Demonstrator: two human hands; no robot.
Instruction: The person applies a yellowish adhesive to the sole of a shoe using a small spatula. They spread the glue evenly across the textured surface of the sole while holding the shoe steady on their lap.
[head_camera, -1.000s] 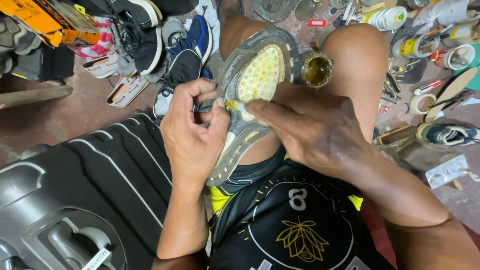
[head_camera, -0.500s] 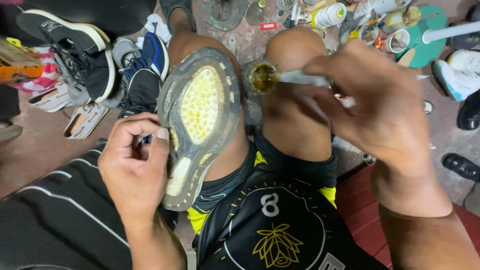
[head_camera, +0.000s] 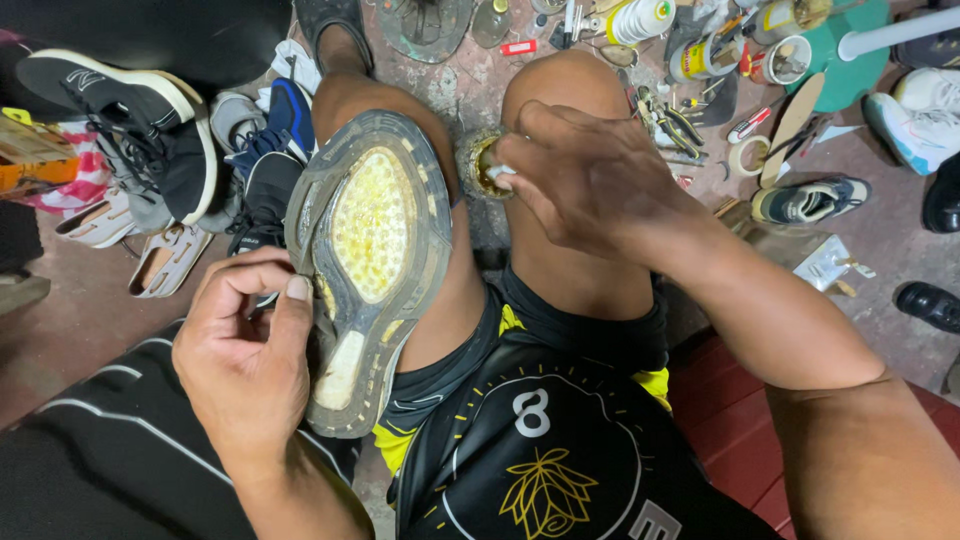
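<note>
A worn shoe (head_camera: 368, 262) lies sole-up on my left thigh, its grey outsole rimmed in black and its middle coated in yellow glue. My left hand (head_camera: 245, 350) pinches the shoe's left edge between thumb and fingers. My right hand (head_camera: 590, 175) reaches between my knees and holds a thin brush whose tip dips into a small open glue tin (head_camera: 480, 165) standing on the floor. Most of the brush is hidden under my fingers.
Sneakers and sandals (head_camera: 140, 150) are piled at the left beside a black ribbed suitcase (head_camera: 90, 450). Tins, tape rolls, pliers and other tools (head_camera: 700, 60) litter the floor at the top right. More shoes (head_camera: 810, 200) lie at the right.
My right hand left the sole, swung out to the glue tin with the brush, and now dips lower into it. My left hand slid down the shoe's edge.
</note>
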